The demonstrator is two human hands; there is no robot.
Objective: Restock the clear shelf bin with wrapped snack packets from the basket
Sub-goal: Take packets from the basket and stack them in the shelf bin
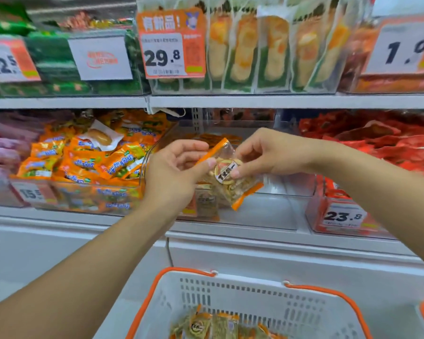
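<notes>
Closest to cam, bottom centre: white slotted plastic basket w/ orange rim and handles (pixel 242 293), several clear-wrapped snack packets w/ orange edges (pixel 207 325) lying in its bottom. Going L to R on the lower shelf: clear bin heaped w/ orange-and-green wrapped candy packs (pixel 88 160), price tag 15.x (pixel 32 193) on its front. Next, left hand (pixel 175 167), thumb and fingers pinching the upper-left orange edge of one clear snack packet w/ round label and orange end seals (pixel 227 176). Packet is held up in the air, tilted, in front of the clear plastic shelf bin (pixel 274 192), above its front wall; a few same-type packets sit low in that bin at its left side. Right hand (pixel 267 152) pinches the packet's right side near the label, thumb underneath, fingers curled on top. Far R: clear bin of red wrapped packs (pixel 387 143), tag 23.8 (pixel 343 216).
</notes>
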